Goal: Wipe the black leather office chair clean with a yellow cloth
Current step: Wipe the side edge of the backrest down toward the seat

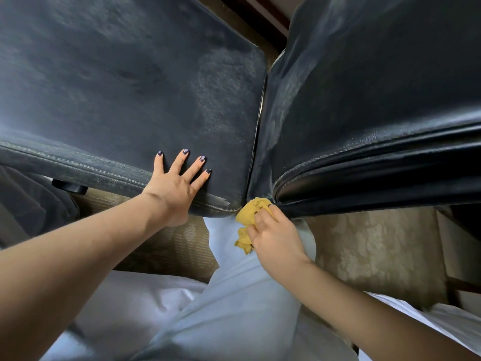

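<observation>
The black leather office chair [125,82] fills the upper frame, its dusty seat pad on the left and its backrest on the right, joined at a narrow crease in the middle. My left hand [179,183] lies flat with spread fingers on the pad's near edge. My right hand [273,235] grips the bunched yellow cloth [251,217] and holds it against the bottom of the crease, where the two pads meet. Part of the cloth hangs down below my fingers.
Beige patterned carpet [377,246] lies under the chair. My legs in light trousers [234,295] are below the hands. A black knob [70,188] sticks out under the left pad. Dark wooden trim [263,11] runs at the top centre.
</observation>
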